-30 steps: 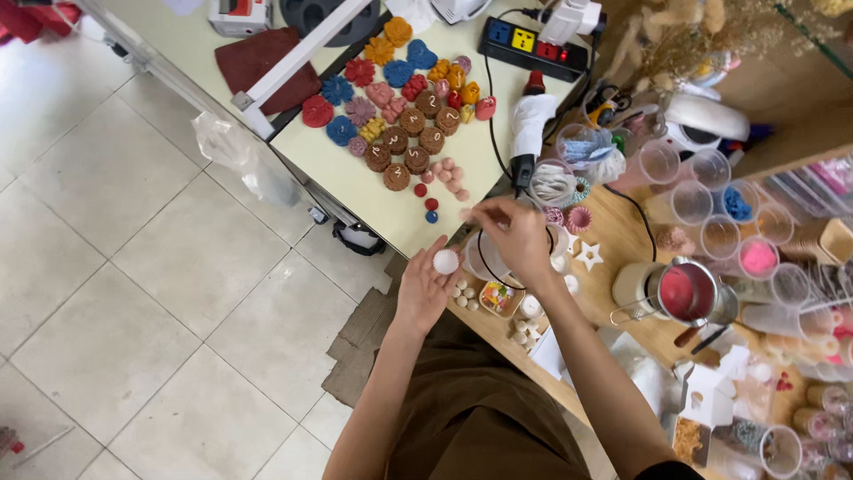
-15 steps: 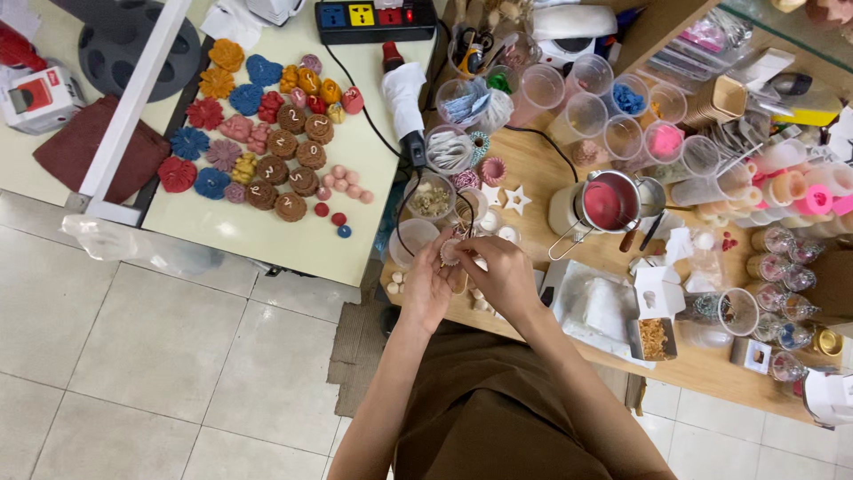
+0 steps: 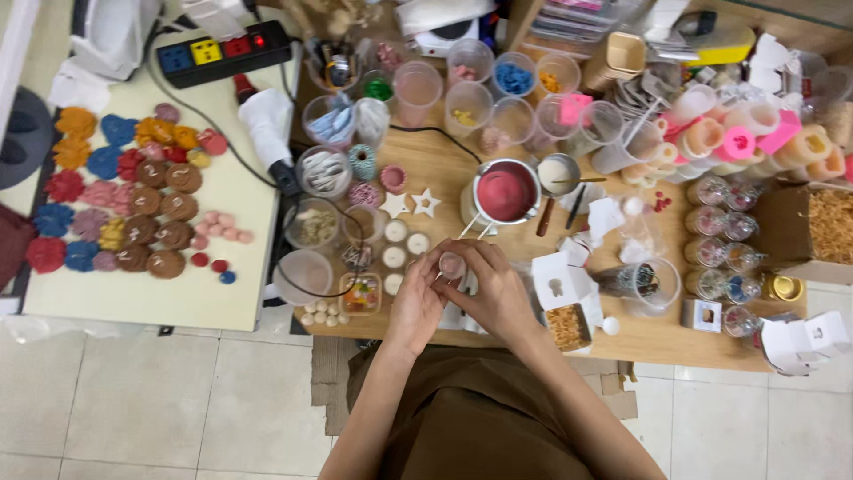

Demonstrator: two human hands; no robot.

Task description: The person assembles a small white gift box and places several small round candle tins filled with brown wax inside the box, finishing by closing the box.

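My left hand (image 3: 415,300) and my right hand (image 3: 490,289) meet over the front of a wooden worktable (image 3: 675,333). Together they pinch a small round pale pink piece (image 3: 452,264) between the fingertips. Just beyond them stands a metal pot of pink wax (image 3: 506,191). To the left of the hands lie small white round pieces (image 3: 394,257), white stars (image 3: 426,202) and a little tray of mixed bits (image 3: 361,294). Small pale balls (image 3: 322,313) sit at the table's front edge.
A pale side table (image 3: 133,298) on the left carries several coloured flower and cake-shaped pieces (image 3: 142,218) and a power strip (image 3: 222,52). Clear plastic cups (image 3: 498,102), glass jars (image 3: 724,222), small white boxes (image 3: 558,283) and a carton of shredded straw (image 3: 831,224) crowd the worktable. Tiled floor lies below.
The view has swung right, so the side table slid left. My hands have come together in front of me; the white ball that lay in my left palm is now pinched by both hands.
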